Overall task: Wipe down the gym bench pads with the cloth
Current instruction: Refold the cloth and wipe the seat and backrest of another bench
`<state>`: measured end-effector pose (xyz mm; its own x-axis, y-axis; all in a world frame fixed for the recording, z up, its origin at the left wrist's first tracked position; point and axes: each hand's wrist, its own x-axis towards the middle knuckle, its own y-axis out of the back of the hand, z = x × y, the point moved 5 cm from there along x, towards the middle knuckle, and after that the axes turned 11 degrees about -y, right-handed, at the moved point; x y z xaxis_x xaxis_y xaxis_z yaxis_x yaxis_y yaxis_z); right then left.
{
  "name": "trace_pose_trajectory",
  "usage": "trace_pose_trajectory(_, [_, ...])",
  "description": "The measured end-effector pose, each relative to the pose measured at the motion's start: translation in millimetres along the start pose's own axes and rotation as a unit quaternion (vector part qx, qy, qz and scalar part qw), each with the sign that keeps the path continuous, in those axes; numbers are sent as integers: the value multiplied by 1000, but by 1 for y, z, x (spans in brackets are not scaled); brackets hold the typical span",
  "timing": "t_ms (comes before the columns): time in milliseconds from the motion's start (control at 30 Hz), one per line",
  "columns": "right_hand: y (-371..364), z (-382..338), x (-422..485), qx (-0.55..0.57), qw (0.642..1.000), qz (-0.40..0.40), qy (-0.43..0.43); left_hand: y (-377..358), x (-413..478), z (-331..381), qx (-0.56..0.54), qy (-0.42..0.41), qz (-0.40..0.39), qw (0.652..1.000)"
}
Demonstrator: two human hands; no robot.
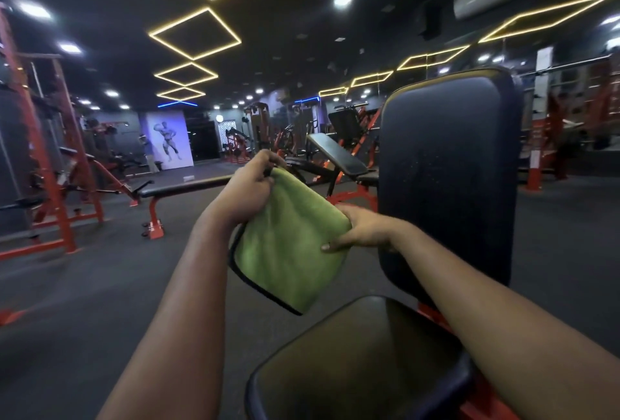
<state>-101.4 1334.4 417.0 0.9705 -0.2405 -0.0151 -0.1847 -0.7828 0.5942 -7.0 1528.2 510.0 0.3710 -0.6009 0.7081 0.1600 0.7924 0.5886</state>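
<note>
While left hand (pixel 250 189) pinches cloth (pixel 292 245), right hand (pixel 360 230) grips edge.

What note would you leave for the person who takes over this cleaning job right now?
Left hand: grips the top corner of the green cloth.
Right hand: grips the cloth's right edge.
The cloth hangs folded between both hands, in the air, left of the upright back pad and above the seat pad.
Done: the cloth is in hand; it lies on neither pad.
Left: wipe the back pad, which shows pale specks, then the seat pad.
</note>
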Motion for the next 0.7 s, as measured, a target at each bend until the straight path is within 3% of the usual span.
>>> trace_pose_trajectory(100, [7,2,-16,42,999,12,13,1,2,3,-2,-29,40,999])
trace_pose_trajectory(200, [48,-14,-48,80,989,107,56,-12,1,3,-3,-28,126,992])
trace_pose_trajectory(267, [85,-29,-77,32,977,200,65,-35,9,13,-22,-25,182,983])
trace_pose_trajectory(367, [136,-50,-120,-80,933,346,56,-68,40,41,-81,-21,226,971])
trace_pose_trajectory(567, [236,-75,-171,-226,816,531,23,-116,139,129,-102,-115,281,947])
trace_pose_trajectory(633, [258,-76,-172,-275,770,575,-13,-134,157,147,-55,-58,315,946])
trace_pose_trajectory(700, [278,-65,-166,-278,771,570,-54,-165,164,164,-14,5,320,947])
